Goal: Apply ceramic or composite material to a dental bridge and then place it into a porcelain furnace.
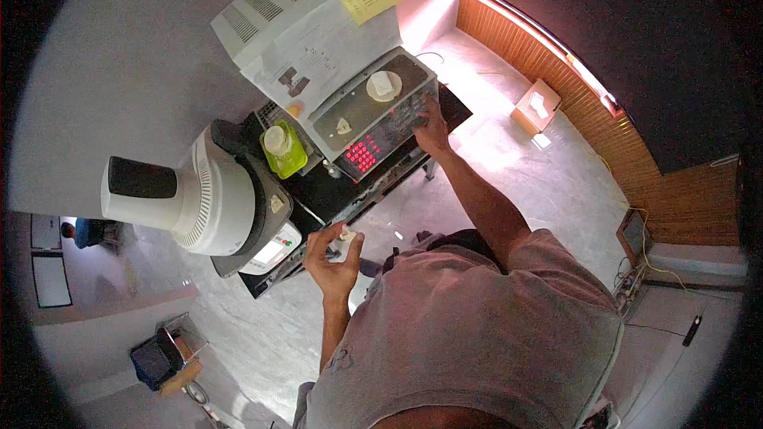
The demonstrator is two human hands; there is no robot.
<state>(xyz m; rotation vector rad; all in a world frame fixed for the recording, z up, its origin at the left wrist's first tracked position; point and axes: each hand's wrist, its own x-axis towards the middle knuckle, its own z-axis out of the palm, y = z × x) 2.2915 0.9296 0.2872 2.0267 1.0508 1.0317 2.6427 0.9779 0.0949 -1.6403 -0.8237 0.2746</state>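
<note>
Pinching a small pale piece (346, 233), probably light, crumbly, best edge-held, is the left hand (330, 260); right hand (431, 132) at lit panel (362, 156), grip unclear

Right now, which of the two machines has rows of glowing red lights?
The boxy grey machine, with the right hand at its front: its red lights form a grid. The rounded white machine has a bright screen instead.

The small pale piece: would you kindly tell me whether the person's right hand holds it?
No, the left hand holds the small pale piece, while the right hand is at the red-lit front panel.
</note>
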